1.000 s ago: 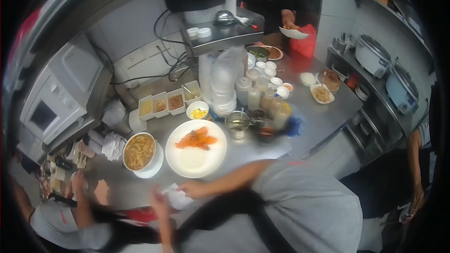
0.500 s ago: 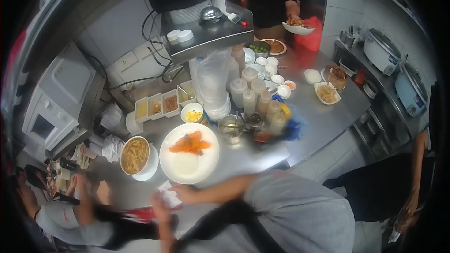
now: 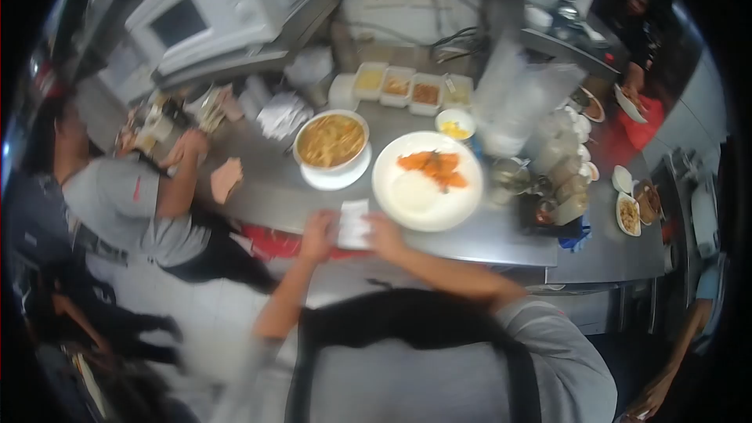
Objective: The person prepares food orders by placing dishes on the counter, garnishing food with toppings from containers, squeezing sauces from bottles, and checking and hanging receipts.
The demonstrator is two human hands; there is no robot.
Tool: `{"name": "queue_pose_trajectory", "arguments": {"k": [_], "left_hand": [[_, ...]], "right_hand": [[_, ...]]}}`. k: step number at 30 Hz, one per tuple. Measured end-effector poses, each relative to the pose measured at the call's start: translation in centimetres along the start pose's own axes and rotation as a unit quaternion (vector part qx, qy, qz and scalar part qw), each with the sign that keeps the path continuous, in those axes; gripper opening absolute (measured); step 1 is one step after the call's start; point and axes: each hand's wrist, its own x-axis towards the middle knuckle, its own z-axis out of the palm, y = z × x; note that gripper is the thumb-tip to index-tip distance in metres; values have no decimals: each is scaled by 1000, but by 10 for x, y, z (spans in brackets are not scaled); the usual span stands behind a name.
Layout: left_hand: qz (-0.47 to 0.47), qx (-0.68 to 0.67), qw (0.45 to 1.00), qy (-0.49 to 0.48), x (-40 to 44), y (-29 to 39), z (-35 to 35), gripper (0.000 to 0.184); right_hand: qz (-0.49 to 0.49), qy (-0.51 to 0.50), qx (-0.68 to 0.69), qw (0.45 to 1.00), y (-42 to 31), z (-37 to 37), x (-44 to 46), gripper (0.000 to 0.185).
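Observation:
A white paper slip [image 3: 354,224] with faint print lies between my hands at the counter's front edge. My left hand [image 3: 318,236] grips its left side, and my right hand [image 3: 385,237] has hold of its right side; both are somewhat blurred. Just beyond the slip is a large white plate [image 3: 384,192] bearing orange pieces in sauce [image 3: 433,168] and a white mound of rice [image 3: 410,193]. To its left, a bowl of noodle soup [image 3: 332,141] stands on a white saucer [image 3: 337,175].
Several ingredient tubs [image 3: 398,88] line the wall beside a small yellow-filled bowl [image 3: 455,124]. Sauce bottles [image 3: 569,196] crowd the right side. A microwave [image 3: 211,12] sits back left. One co-worker [image 3: 117,188] stands at left; another person's hand [image 3: 634,82] is by a dish far right.
My view has swung left, so the counter's contents appear farther right. Both hands stay at the paper slip, which now shows more squarely between them.

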Motion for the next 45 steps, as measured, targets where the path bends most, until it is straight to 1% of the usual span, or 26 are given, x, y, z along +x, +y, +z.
{"name": "queue_pose_trajectory", "arguments": {"k": [1,3,5,6,8,11,20,27,41,45], "left_hand": [[-21,-1,1000,11,-1,-13,2,33],[-19,-29,999,6,1,-19,-8,32],[-15,-40,999,-8,4,-16,-15,31],[-8,-41,999,-9,4,-12,-18,30],[18,-44,999,-5,5,-6,-18,29],[-8,-39,999,-29,5,-3,-19,28],[-14,-47,996,-71,5,-9,-23,27],[-25,-54,998,-28,-2,-5,-14,25],[-25,-24,998,-50,-3,0,-17,21],[-27,-17,998,-53,-3,3,-17,23]], "right_hand": [[-3,15,-28,999,3,8,4,45],[16,4,-61,998,-7,7,11,48],[94,-17,1,995,-32,-4,14,46],[101,-9,21,995,-37,-6,13,45],[108,7,35,993,-42,-7,12,44],[112,18,22,993,-45,-5,13,44],[148,27,8,989,-50,-2,11,46],[137,37,-12,990,-47,-1,10,46],[136,42,-14,990,-50,0,10,45],[135,47,-10,990,-50,1,10,45]]}}
